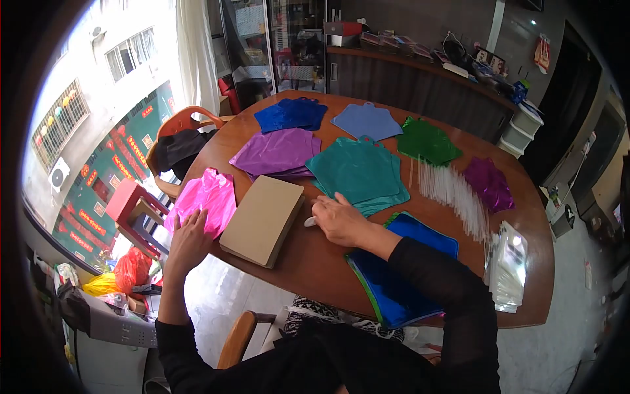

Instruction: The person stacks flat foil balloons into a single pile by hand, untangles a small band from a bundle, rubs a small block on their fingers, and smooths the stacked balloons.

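My left hand (188, 238) has its fingers stretched out over the near edge of a shiny hot-pink foil bag (209, 200) at the table's left edge. To the right of it a thick tan cardboard block (264, 220), perhaps a stack of boards, lies flat and tilted in angle. My right hand (342, 220) is curled beside the block's right side, with a small white rounded object (310, 222) poking out under its fingers; the rest of that object is hidden. Just beyond this hand is a pile of teal foil bags (357, 172). A blue foil bag with green edging (410, 269) lies partly beneath my right forearm.
Purple bags (279, 151), dark blue bags (291, 115), a pale blue bag (366, 121), a green bag (428, 140) and a magenta bag (489, 184) lie around the wooden table (308, 282). Clear sticks (453, 197) and clear plastic packets (507, 266) are on the right. Chairs stand left.
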{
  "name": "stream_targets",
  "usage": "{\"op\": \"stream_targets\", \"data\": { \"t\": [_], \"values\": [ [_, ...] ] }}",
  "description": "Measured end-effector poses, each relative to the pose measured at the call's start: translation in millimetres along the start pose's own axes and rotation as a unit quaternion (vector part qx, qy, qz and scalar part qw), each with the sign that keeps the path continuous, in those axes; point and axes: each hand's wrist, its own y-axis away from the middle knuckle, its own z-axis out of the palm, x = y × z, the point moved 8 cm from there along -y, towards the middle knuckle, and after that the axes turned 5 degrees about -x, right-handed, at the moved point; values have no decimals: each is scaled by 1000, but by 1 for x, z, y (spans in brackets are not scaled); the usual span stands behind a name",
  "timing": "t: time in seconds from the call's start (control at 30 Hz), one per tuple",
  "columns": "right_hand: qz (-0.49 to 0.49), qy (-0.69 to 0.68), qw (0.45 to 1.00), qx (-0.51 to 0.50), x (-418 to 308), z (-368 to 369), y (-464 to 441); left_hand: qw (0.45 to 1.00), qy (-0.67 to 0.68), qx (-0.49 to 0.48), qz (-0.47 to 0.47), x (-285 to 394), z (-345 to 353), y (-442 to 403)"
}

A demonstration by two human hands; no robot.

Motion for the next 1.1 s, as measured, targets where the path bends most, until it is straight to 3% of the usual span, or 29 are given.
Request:
{"op": "stream_targets", "data": {
  "t": [0.23, 0.4, 0.57, 0.77, 0.9, 1.1],
  "values": [
    [78, 79, 993, -26, 24, 0, 0, 998, 6, 67, 0, 4, -19, 2],
    [98, 43, 991, -81, 40, -2, -4, 996, 35, 78, 22, 18, -26, 4],
    [40, -11, 999, -16, 31, -18, -8, 991, 43, 112, 62, 39, -37, 10],
    [19, 32, 999, -20, 14, -14, -18, 979, 83, 136, 126, 73, -44, 10],
    [126, 76, 987, -58, 29, -6, -26, 974, 102, 154, 134, 83, -56, 11],
    [169, 122, 976, -58, 46, 2, -29, 976, 91, 163, 114, 70, -50, 13]
  ]
}}
